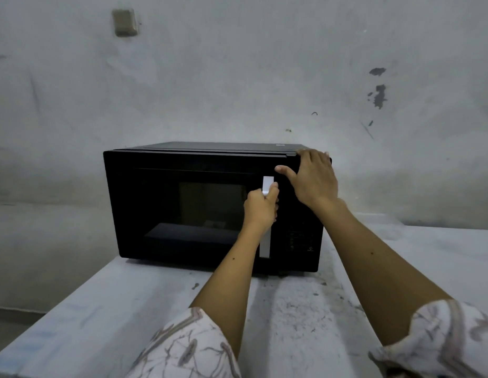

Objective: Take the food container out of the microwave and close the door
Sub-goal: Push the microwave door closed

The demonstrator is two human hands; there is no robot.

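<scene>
Microwave (183,208), black, stands on the pale, speckled surface (101,309) against a stained wall (237,77). Its door (188,203) appears shut or very nearly so, flush with the front. Your left hand (260,210) is closed around the white vertical door handle (265,241), gripping its upper half, with the lower half of the handle showing below your wrist. Your right hand (312,178) lies open and flat against the upper right front corner of the oven, fingers spread over the top edge, thumb pointing left toward the handle; it grips nothing. The control panel (300,240) sits below that hand, its markings too dim to read. Through the dark door window a low, dark rectangular shape (191,231) is visible on the oven floor; whether it is the food container cannot be told for certain. Patterned sleeves (191,347) cover both your upper arms.
</scene>
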